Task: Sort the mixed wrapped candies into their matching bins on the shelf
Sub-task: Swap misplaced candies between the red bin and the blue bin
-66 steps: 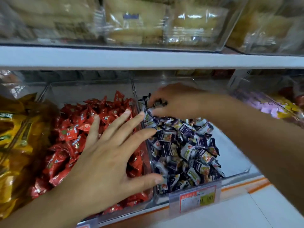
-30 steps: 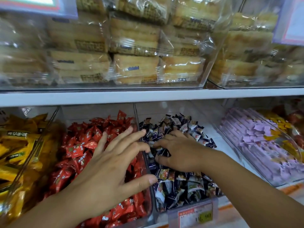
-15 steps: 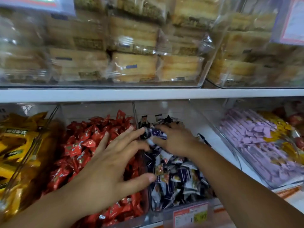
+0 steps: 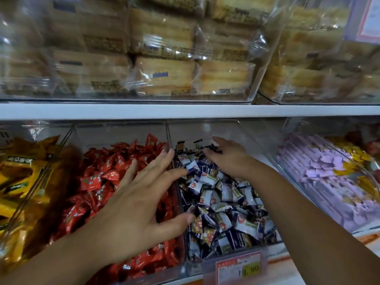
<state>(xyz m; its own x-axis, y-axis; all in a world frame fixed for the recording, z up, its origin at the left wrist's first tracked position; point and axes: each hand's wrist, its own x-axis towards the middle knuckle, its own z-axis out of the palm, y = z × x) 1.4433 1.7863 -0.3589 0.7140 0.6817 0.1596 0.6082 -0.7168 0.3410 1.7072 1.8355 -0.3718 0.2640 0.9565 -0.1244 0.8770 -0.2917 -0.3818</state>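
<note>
Right hand [image 4: 228, 159] deeper in navy-candy bin [image 4: 205, 130]

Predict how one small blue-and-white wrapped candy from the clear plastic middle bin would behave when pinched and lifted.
The blue-and-white wrapped candy is probably light: it is small and lies loosely piled. Its glossy, crinkled wrapper likely feels slippery, with floppy crimped ends. Its flat pillow shape should slide, not roll.

A price tag [image 4: 236, 268] at the front edge of the lower shelf, before the bin [image 4: 205, 128] of blue-and-white candies [image 4: 224, 202], shows what looks like "18.90" on its yellow field. Its red header and small lines are too blurred to read. The dark labels on the yellow packs [image 4: 18, 167], the white marks on the red candies [image 4: 98, 179] and the red-bordered sign [image 4: 368, 19] above are illegible.
</note>
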